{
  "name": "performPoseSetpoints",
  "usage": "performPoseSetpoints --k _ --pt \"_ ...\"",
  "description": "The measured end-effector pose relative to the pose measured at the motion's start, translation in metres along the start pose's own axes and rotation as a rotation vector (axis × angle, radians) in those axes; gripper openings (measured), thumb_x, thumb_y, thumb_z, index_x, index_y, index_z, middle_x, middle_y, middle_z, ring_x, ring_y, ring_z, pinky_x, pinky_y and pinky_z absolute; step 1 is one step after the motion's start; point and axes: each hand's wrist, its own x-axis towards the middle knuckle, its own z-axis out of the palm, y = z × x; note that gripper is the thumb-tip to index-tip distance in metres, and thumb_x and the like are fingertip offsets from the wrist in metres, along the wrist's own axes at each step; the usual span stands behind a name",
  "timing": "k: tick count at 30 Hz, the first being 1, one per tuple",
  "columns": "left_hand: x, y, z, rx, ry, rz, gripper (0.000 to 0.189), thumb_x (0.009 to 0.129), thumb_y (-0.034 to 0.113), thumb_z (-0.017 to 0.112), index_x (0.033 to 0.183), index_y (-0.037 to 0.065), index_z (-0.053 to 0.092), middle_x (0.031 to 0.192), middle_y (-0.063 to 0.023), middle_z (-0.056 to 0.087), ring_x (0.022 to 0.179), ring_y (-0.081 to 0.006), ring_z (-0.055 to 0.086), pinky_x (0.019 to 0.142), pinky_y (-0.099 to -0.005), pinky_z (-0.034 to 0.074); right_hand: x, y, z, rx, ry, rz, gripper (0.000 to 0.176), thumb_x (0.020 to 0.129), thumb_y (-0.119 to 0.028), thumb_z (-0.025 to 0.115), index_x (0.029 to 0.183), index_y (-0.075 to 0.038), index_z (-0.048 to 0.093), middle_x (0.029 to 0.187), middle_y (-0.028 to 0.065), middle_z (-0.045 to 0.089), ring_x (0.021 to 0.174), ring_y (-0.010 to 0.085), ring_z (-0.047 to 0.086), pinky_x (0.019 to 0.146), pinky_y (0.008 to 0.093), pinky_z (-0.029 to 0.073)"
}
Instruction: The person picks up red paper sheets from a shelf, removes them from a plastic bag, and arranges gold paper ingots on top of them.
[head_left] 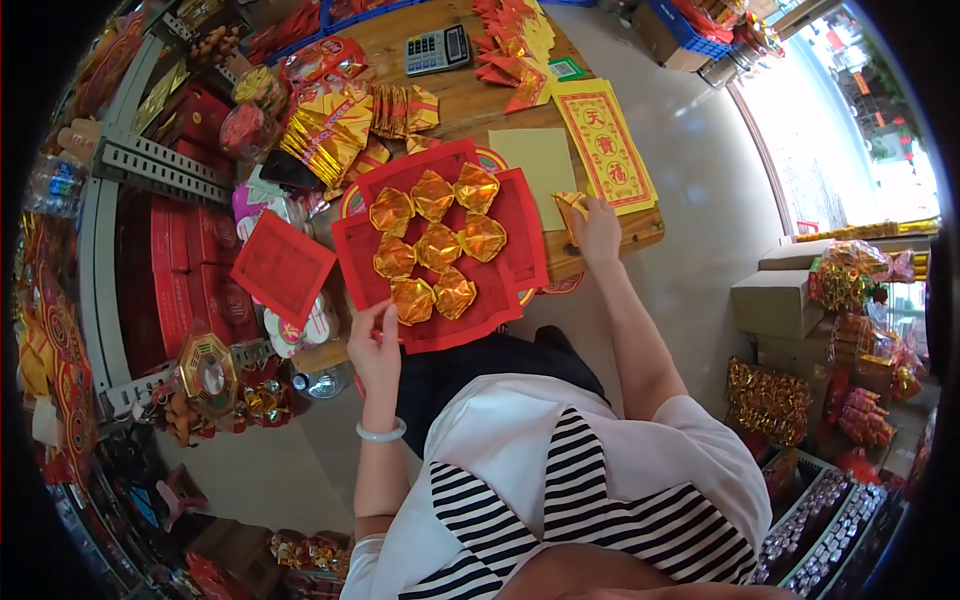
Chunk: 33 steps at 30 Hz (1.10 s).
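Observation:
Several folded gold paper ingots [437, 246] sit in rows on overlapping red paper sheets [360, 265] in front of me. My left hand [375, 350], with a pale bangle on its wrist, has its fingertips closed at the edge of the lower-left gold paper ingot [412, 301]. To the right, my right hand [598, 235] grips a folded gold paper piece [571, 212] over the table edge. Beside that hand lie a plain tan sheet [530, 160] and a stack of yellow printed paper [606, 146] with red characters.
A calculator [437, 50] and red-and-gold folded papers [512, 50] lie on the wooden table [390, 20]. Bundled gold papers [325, 135] are piled at its left. A red square sheet [284, 268] is left of the ingots, near a metal shelf [165, 165]. Cardboard boxes [775, 303] stand at right.

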Motion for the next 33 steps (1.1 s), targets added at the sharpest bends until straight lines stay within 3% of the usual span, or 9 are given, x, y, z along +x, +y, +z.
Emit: performPoseSetpoints --k 1,6,17,22,28,31,33 --pt "-0.005 0.004 0.003 -0.023 -0.023 0.011 0.017 0.091 0.015 0.063 0.101 0.001 0.068 0.089 -0.0055 0.064 0.072 -0.0120 0.055 0.062 -0.0208 0.044 0.009 0.040 0.015 -0.189 -0.019 0.167 0.027 0.084 -0.021 0.066 0.104 -0.004 0.062 0.096 0.0136 0.064 0.089 0.0340 0.062 0.079 0.0407 0.050" --pt "-0.019 0.023 0.028 -0.046 -0.156 -0.009 0.014 0.091 0.010 0.061 0.100 0.000 0.067 0.088 -0.0038 0.062 0.070 -0.0101 0.053 0.062 -0.0188 0.041 0.020 0.096 0.040 -0.238 -0.298 0.331 0.031 0.084 -0.023 0.066 0.108 -0.004 0.060 0.101 0.0152 0.064 0.095 0.0354 0.061 0.081 0.0426 0.050" --pt "-0.033 0.032 0.054 -0.103 -0.288 0.035 0.015 0.090 0.008 0.062 0.101 0.000 0.068 0.090 -0.0039 0.059 0.070 -0.0114 0.050 0.064 -0.0199 0.040 0.020 0.078 0.045 -0.508 -0.237 0.206 0.034 0.083 -0.027 0.070 0.105 -0.004 0.058 0.104 0.0130 0.063 0.096 0.0316 0.062 0.080 0.0420 0.050" --pt "-0.029 0.041 0.066 -0.142 -0.387 0.025 0.016 0.089 0.008 0.062 0.102 0.000 0.068 0.092 -0.0044 0.060 0.070 -0.0114 0.050 0.064 -0.0197 0.040 0.013 0.083 0.035 -0.332 -0.122 0.203 0.023 0.082 -0.020 0.071 0.094 -0.005 0.059 0.088 0.0095 0.062 0.081 0.0264 0.062 0.074 0.0376 0.050" --pt "-0.026 0.049 0.090 -0.277 -0.425 -0.009 0.018 0.091 0.011 0.063 0.102 -0.002 0.067 0.097 -0.0074 0.062 0.076 -0.0110 0.054 0.066 -0.0208 0.043 -0.018 0.012 -0.056 0.598 -0.035 0.268 0.014 0.082 -0.007 0.070 0.087 -0.003 0.057 0.073 0.0015 0.054 0.063 0.0109 0.049 0.060 0.0215 0.042" --pt "-0.026 0.051 0.111 -0.526 -0.383 -0.102 0.020 0.093 0.015 0.062 0.101 -0.002 0.067 0.099 -0.0095 0.063 0.081 -0.0109 0.057 0.069 -0.0217 0.046 -0.052 -0.039 -0.082 0.886 -0.272 0.270 0.014 0.082 -0.004 0.069 0.093 -0.002 0.060 0.077 0.0006 0.056 0.065 0.0081 0.049 0.061 0.0200 0.041" --pt "-0.024 0.055 0.113 -0.548 -0.421 -0.193 0.021 0.093 0.016 0.062 0.103 -0.002 0.066 0.100 -0.0101 0.063 0.083 -0.0111 0.058 0.071 -0.0220 0.047 -0.075 -0.061 -0.085 0.888 -0.437 0.170 0.015 0.083 -0.003 0.068 0.096 -0.002 0.061 0.077 0.0011 0.058 0.065 0.0064 0.049 0.060 0.0186 0.041"
